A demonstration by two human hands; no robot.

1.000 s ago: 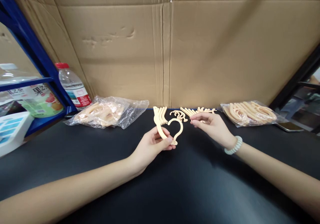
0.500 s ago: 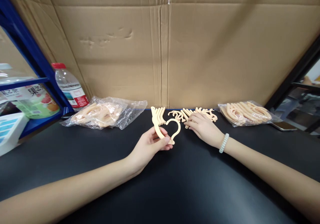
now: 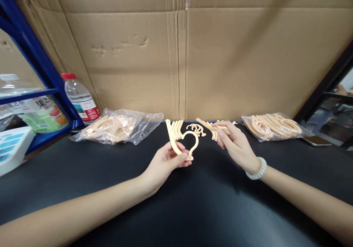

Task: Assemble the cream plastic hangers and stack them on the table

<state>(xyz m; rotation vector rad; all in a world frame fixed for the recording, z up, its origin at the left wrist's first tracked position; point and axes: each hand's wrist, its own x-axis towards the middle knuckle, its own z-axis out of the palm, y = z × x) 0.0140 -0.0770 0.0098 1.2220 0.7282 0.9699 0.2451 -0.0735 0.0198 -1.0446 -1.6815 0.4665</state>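
Observation:
My left hand (image 3: 168,161) is closed on a cream plastic hanger hook (image 3: 196,139) with a long curved hanger arm (image 3: 171,136) joined at its base; thumb and fingers pinch it near the joint. To the right, my right hand (image 3: 236,143) is closed on another hanger arm (image 3: 204,124), raised and pointing left. Behind the hook lie several loose hanger arms (image 3: 178,126) side by side. A few loose hooks (image 3: 197,130) lie between the hands. More hanger arms (image 3: 214,135) rest below the piece in my right hand, partly covered by it.
Clear plastic bags of cream parts lie at the left (image 3: 117,127) and right (image 3: 273,125). A red-capped bottle (image 3: 79,98) stands beside a blue shelf (image 3: 52,89). A phone (image 3: 317,140) sits by the right bag. Cardboard (image 3: 132,70) walls off the back of the black table (image 3: 176,210).
My right hand has picked up a hanger arm from the right-hand pile and lifted it, moving slightly right. My left hand holds the joined hook and arm almost unmoved.

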